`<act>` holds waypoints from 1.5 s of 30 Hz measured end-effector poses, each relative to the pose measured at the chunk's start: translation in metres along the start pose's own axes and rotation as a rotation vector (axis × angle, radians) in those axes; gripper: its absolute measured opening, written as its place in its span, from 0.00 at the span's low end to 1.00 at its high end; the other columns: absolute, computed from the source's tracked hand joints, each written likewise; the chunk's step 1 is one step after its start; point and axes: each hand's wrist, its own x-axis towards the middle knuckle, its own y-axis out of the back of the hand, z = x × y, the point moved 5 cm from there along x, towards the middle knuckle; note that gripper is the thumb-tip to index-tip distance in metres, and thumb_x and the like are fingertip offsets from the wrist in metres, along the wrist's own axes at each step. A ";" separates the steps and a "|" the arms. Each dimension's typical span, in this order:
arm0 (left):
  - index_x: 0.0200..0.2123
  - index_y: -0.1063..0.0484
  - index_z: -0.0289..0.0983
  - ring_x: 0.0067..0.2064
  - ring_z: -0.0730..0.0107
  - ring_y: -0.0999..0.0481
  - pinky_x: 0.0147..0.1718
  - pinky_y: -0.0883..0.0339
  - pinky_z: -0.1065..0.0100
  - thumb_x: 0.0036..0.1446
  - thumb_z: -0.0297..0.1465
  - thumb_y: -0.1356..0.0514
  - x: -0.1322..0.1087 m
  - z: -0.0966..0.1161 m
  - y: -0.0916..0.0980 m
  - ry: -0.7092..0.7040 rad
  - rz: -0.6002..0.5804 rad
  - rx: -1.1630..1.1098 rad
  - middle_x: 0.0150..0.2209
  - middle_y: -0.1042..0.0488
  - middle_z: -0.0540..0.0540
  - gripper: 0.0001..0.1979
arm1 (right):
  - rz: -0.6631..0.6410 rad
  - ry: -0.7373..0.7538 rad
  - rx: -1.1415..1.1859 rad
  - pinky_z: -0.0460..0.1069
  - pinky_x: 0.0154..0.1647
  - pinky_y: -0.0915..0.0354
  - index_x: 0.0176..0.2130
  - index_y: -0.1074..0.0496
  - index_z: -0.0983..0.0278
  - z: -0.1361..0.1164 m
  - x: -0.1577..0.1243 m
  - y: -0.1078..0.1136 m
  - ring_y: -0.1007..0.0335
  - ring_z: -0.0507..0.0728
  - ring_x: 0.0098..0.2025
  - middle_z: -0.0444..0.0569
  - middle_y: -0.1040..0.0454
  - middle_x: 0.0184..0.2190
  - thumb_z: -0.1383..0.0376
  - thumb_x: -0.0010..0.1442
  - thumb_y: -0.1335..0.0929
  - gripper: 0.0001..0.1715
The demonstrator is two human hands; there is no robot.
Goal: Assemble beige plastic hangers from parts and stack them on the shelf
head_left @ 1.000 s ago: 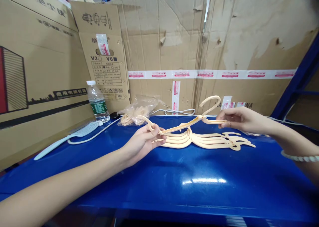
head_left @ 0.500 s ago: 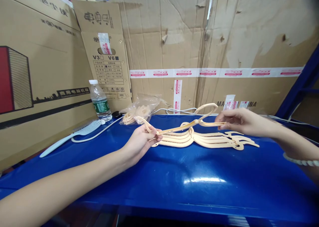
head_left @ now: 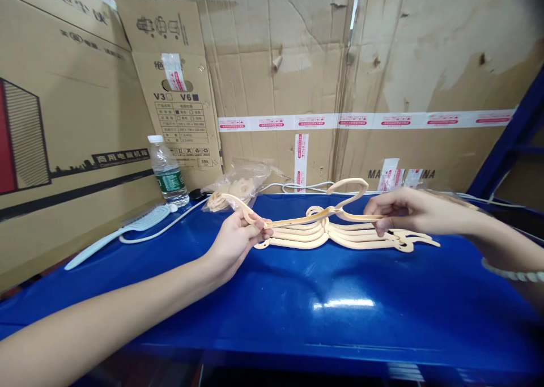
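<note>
A beige plastic clothes hanger (head_left: 304, 218) is held up by both ends above the blue tabletop, its large hook pointing up and back. My left hand (head_left: 238, 235) pinches the left end, where a curved tip sticks up past the fingers. The right end lies between the thumb and fingers of my right hand (head_left: 395, 211), which cover it. Just behind and below, several matching hangers (head_left: 297, 242) lie nested together on the table, their curled ends to the right.
On the left stand a water bottle (head_left: 167, 171) and a pale blue hairbrush (head_left: 123, 231). A clear plastic bag (head_left: 240, 188) with beige parts lies behind my left hand. White cable (head_left: 293, 187) runs along the back, before cardboard sheets (head_left: 276, 81). A large carton (head_left: 76, 115) walls the left.
The held hanger has tilted slightly, its left tip now standing higher and further left. Both hands keep their hold, and the whole view has shifted a little.
</note>
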 end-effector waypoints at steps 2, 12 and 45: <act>0.25 0.35 0.33 0.25 0.73 0.24 0.31 0.28 0.70 0.44 0.18 0.37 0.000 -0.002 0.001 0.017 0.015 0.003 0.25 0.24 0.47 0.09 | -0.008 -0.005 0.012 0.46 0.24 0.47 0.32 0.28 0.68 -0.002 0.001 -0.002 0.37 0.52 0.25 0.49 0.28 0.25 0.53 0.61 0.34 0.20; 0.24 0.35 0.33 0.23 0.74 0.26 0.28 0.29 0.71 0.45 0.18 0.35 -0.002 0.003 -0.001 0.009 0.048 0.029 0.20 0.28 0.50 0.10 | -0.054 0.016 0.077 0.47 0.26 0.42 0.32 0.30 0.68 -0.005 0.004 -0.010 0.31 0.54 0.26 0.51 0.26 0.23 0.56 0.61 0.35 0.16; 0.47 0.30 0.38 0.53 0.56 0.31 0.52 0.36 0.58 0.61 0.31 0.45 -0.074 -0.002 -0.057 -0.682 -0.965 1.206 0.51 0.29 0.38 0.12 | -0.240 -0.236 -0.098 0.47 0.26 0.38 0.31 0.28 0.64 0.014 -0.008 -0.016 0.29 0.55 0.29 0.46 0.23 0.27 0.63 0.51 0.31 0.06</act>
